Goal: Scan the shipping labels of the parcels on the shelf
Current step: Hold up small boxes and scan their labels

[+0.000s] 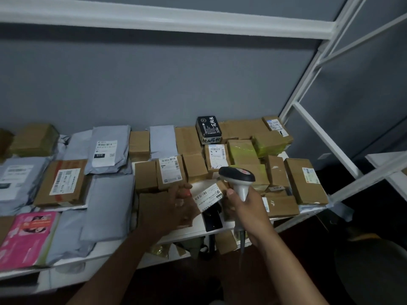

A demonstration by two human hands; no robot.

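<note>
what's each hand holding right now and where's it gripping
The right hand grips the barcode scanner by its handle. The left hand holds a small parcel by its left edge, label up.

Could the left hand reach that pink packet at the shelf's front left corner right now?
Probably not straight away: the left hand is busy holding a small parcel, though nothing lies over the pink packet.

shelf point(187, 235): front edge bare | parcels point(193, 164) packed tight | air above open
</note>
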